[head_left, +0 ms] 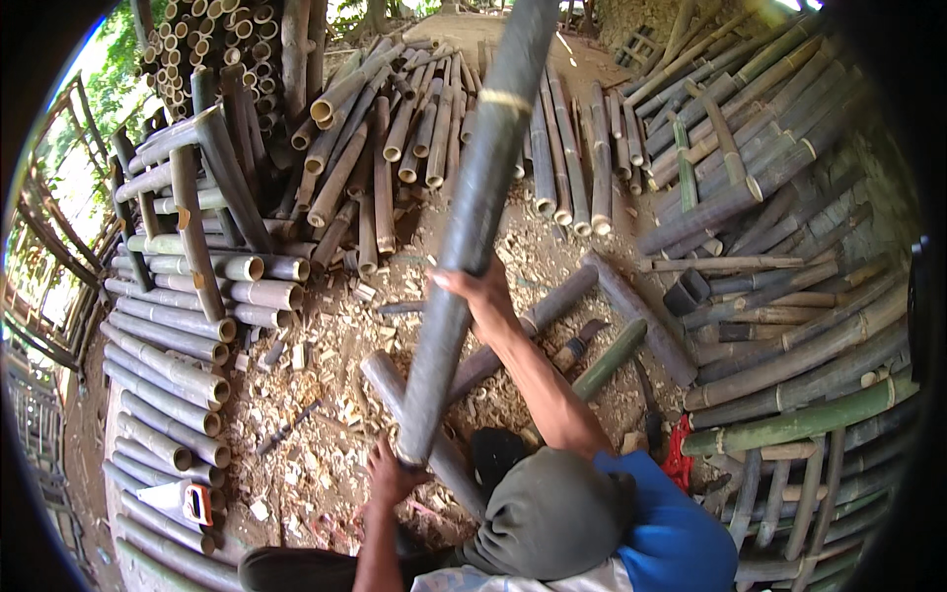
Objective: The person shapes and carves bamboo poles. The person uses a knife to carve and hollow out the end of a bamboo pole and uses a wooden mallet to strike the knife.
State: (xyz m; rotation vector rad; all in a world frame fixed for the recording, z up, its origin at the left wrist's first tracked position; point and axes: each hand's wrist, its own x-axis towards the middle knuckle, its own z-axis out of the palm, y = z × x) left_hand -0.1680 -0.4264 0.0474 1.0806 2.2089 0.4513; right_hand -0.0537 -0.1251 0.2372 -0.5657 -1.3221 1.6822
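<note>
A long dark bamboo pole (464,227) with a pale ring at one joint slants from the lower middle up past the top edge. My right hand (480,296) is wrapped round its middle. Low on the pole, my left hand (390,476) grips the near end, its fingers partly hidden. Under the pole, a dark bamboo piece (557,301) and a shorter piece (387,380) lie on the ground. A knife-like tool (577,345) with a brown handle rests beside a green bamboo piece (612,360).
Pale wood chips (316,395) cover the ground. Stacked bamboo poles (168,365) line the left, with a handsaw (178,501) on them. More poles (434,128) lie ahead, and a bamboo pile (789,375) is at right beside red material (679,459). A dark, slim tool (286,429) lies among chips.
</note>
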